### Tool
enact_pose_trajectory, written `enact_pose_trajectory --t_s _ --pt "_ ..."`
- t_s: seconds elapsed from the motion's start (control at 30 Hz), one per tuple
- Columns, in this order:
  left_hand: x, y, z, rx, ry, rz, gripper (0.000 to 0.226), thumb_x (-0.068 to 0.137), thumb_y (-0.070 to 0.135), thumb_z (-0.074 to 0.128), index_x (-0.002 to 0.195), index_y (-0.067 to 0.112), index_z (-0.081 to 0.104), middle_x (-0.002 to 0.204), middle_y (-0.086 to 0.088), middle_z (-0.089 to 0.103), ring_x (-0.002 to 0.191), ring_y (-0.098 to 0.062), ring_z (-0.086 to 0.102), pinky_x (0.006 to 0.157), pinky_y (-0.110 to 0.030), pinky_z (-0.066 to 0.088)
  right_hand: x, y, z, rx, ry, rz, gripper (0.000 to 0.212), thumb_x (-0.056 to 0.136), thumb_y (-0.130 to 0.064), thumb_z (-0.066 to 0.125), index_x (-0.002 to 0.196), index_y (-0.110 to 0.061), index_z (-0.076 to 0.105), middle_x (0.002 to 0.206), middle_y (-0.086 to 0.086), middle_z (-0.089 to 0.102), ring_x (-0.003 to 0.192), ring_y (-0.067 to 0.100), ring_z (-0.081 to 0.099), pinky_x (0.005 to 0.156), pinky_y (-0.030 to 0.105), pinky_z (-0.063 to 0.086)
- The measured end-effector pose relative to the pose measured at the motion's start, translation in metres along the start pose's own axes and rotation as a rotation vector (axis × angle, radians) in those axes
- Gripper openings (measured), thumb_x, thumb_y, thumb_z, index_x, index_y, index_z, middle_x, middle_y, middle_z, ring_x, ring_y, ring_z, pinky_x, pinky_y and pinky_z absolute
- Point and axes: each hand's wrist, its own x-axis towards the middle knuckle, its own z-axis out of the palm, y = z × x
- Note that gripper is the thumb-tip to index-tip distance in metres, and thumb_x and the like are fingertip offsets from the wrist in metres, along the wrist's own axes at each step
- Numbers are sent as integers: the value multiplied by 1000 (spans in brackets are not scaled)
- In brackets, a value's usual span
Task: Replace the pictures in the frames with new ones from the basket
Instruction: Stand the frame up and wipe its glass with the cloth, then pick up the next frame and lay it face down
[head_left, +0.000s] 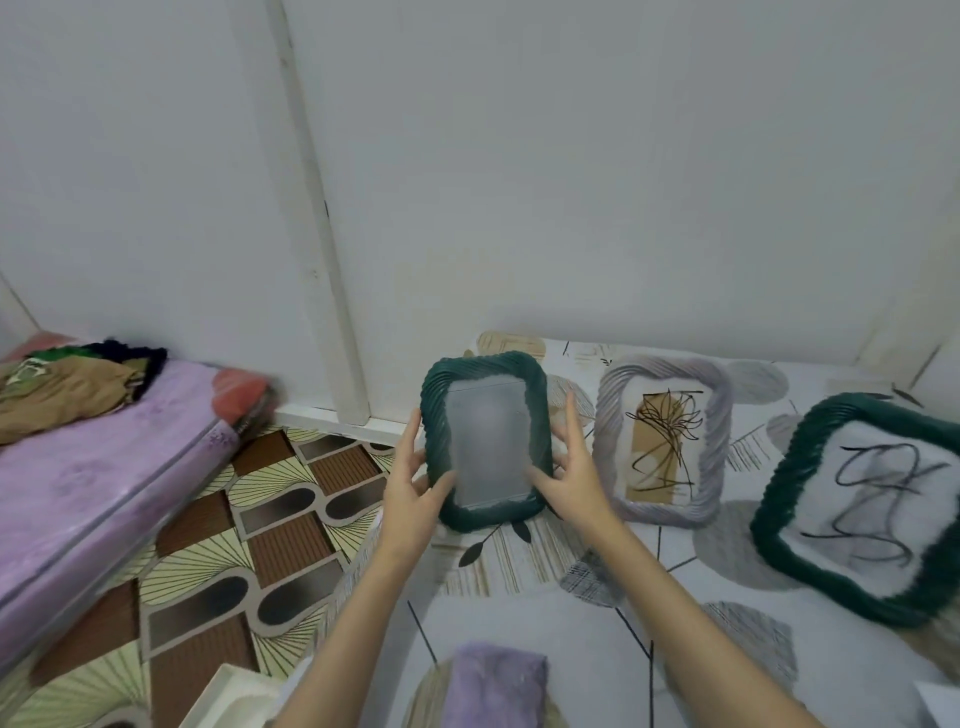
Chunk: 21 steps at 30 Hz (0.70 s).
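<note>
**Green frame held upright by its edges, with little margin for a slip**

Nearest the camera, a folded lilac cloth (496, 686) lies at the bottom edge of the patterned bedsheet (670, 587), between the person's two forearms. Beyond it, the left hand (413, 486) and the right hand (571, 475) hold a dark green twisted-rope picture frame (485, 441) upright by its lower side edges, its bottom rail apparently resting on the sheet. Each thumb lies across the front of the pane and the fingers reach behind or stand loosely beside the rim, so both hands are grasping the frame, though lightly. Its picture shows only as a grey blur, and I cannot tell what it is.

Just beside it on the right leans a pale lilac twisted-rope frame (665, 441) with a brown-and-black line drawing, and further right a second dark green rope frame (862, 506) holds a scribbled black drawing. The basket is not clearly in view; only a white rim (228, 691) shows at the lower left.

The risks are plain. The grip is low and loose, so the frame could tip forward or back. The soft sheet gives poor footing. The right hand's knuckles sit close to the lilac frame, so a careless turn could knock it over. Thumbs on the pane may smudge it.
</note>
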Motion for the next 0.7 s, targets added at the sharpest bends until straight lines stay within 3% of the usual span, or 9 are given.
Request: enact_pose_trajectory --t_s 0.13,0.27,0.37,0.43,0.53,0.63,0.7 --pt "-14 -3 7 6 35 -7 77 87 -8 51 135 45 23 108 1 55 90 -11 65 66 -25 59 -15 17 2 -14 5 -32 90 85 7 55 129 -63 18 146 -3 37 130 17 43 102 48 44" --pt "-16 -2 8 18 56 -3 77 87 -8 51 141 39 22 110 -6 54 90 -11 65 64 -24 59 -13 16 3 -23 17 -52 88 84 7 55 126 -64 24 146 -13 34 133 15 39 103 48 43" --pt "-20 2 11 29 59 -16 80 86 -5 55 144 35 17 119 -8 50 100 -14 61 74 -26 58 -18 15 0 -38 2 -27 87 84 7 55 136 -52 18 144 -9 37 129 14 44 101 40 46" --pt "-25 4 15 180 138 50 84 82 4 63 146 28 14 131 1 42 120 -14 47 95 -29 46 -28 12 -4 -64 7 16 86 84 6 57 144 -38 12 140 -2 42 124 13 48 101 32 46" --pt "-31 7 29 439 271 350 77 79 11 70 142 17 26 141 2 35 133 -8 28 113 -25 25 -55 6 -23 -209 45 -16 75 85 3 56 144 -26 20 130 -4 46 123 11 45 105 26 38" --pt "-29 7 64 509 127 563 60 82 6 64 135 16 38 135 -4 44 129 -8 35 113 -24 27 -77 -2 -54 -359 216 -123 64 86 3 54 137 -30 36 131 -6 49 118 7 49 103 25 43" --pt "-25 5 93 503 -51 526 57 84 3 59 135 18 39 136 -3 46 128 -4 37 112 -27 29 -80 -7 -76 -441 393 -185 60 86 6 50 134 -28 41 134 -4 47 111 -3 47 96 9 42"
